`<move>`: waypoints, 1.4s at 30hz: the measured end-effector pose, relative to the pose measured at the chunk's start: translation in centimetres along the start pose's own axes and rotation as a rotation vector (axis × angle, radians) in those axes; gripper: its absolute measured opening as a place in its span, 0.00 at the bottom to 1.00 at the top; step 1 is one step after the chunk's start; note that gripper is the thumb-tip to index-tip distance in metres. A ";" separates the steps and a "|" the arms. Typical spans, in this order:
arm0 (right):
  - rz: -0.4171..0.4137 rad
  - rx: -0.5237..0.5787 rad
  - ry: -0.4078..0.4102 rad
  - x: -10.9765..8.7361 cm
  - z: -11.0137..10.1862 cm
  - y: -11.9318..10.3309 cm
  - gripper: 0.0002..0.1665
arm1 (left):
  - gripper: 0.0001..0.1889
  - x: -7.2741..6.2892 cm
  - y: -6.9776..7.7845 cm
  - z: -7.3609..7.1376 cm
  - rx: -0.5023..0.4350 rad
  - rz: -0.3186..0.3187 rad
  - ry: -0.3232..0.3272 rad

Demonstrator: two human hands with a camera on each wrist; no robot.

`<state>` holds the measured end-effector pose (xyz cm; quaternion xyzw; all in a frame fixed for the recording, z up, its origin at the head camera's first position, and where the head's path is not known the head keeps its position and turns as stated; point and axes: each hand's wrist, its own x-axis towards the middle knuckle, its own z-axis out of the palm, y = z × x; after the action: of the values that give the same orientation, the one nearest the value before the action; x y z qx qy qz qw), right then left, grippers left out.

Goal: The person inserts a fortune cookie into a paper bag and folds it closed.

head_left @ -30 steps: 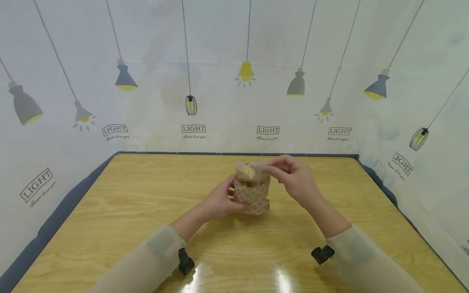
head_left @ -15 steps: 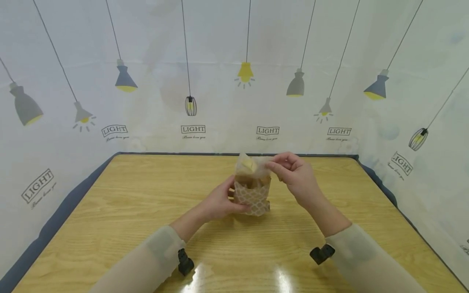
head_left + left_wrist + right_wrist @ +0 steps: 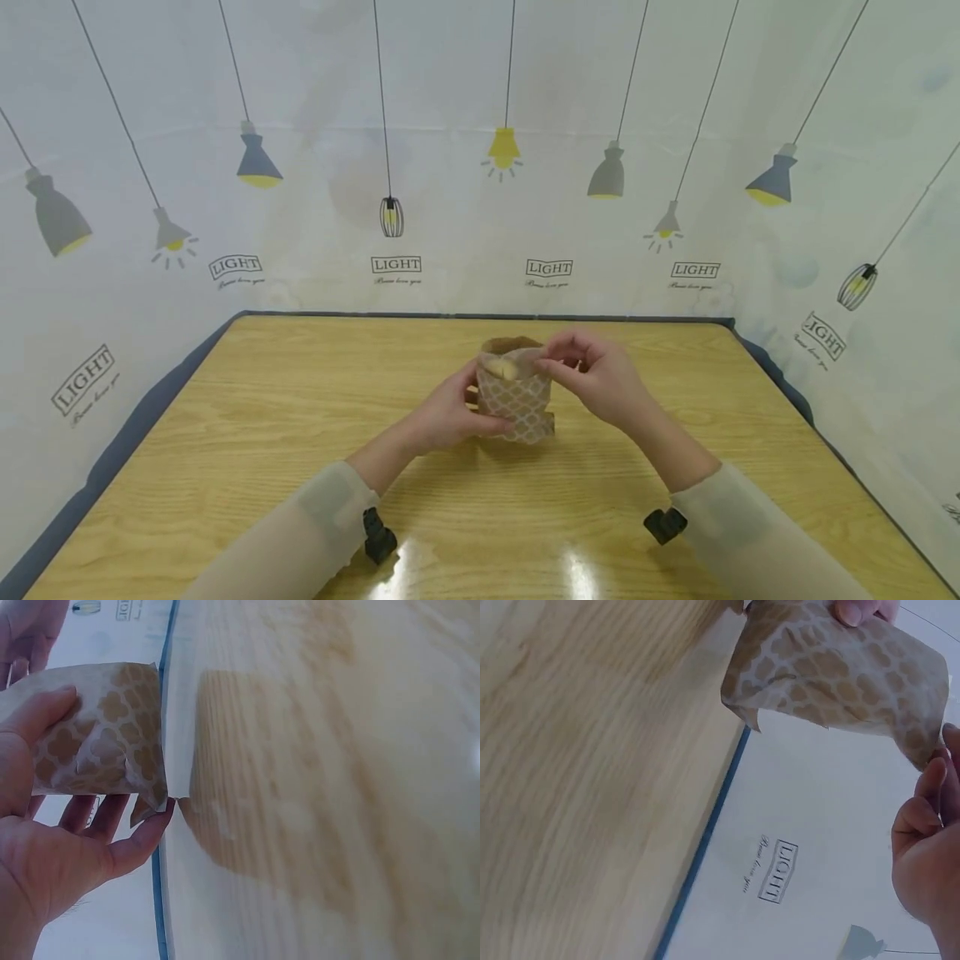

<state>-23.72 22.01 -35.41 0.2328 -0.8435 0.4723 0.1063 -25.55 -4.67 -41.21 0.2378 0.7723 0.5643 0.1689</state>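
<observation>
A small brown paper bag with a pale lattice pattern stands upright near the far middle of the table. Around its left side curls my left hand, thumb across the front and fingers behind. My right hand pinches the bag's upper right corner between thumb and forefinger. A whitish upper part with a pale yellow patch leans toward me, and plain brown paper shows behind it. In the left wrist view the left thumb presses on the patterned paper. The right wrist view shows the corner pulled out to a point at my right fingertips.
The bag is on a glossy wooden table with a dark blue edge at the back and sides. A white backdrop printed with hanging lamps rises behind it. Small black devices are strapped at both wrists.
The bag's whitish top first rose upright, then came down toward me, with the right hand moving up and then down along with it. The left hand keeps its grip in place.
</observation>
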 end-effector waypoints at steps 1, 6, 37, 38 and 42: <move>-0.031 -0.025 0.010 0.0 0.0 -0.1 0.10 | 0.44 0.0 0.0 0.0 0.000 0.000 0.001; -0.254 -0.125 0.028 0.1 -0.1 -0.5 0.19 | 0.45 0.0 0.1 0.0 0.014 0.009 0.013; -0.188 -0.088 -0.369 -0.4 -0.3 -0.3 0.28 | 0.40 -0.4 -0.1 -0.3 -0.052 -0.019 0.045; -0.194 -0.062 -0.362 -0.5 -0.4 -0.3 0.28 | 0.40 -0.4 -0.1 -0.3 -0.053 -0.020 0.045; -0.199 0.023 -0.310 -0.9 -0.7 0.1 0.27 | 0.41 -0.4 -0.1 -0.4 -0.057 -0.019 0.038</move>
<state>-23.01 22.94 -35.50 0.3863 -0.8172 0.4273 0.0185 -25.42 -5.25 -41.22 0.2146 0.7612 0.5890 0.1663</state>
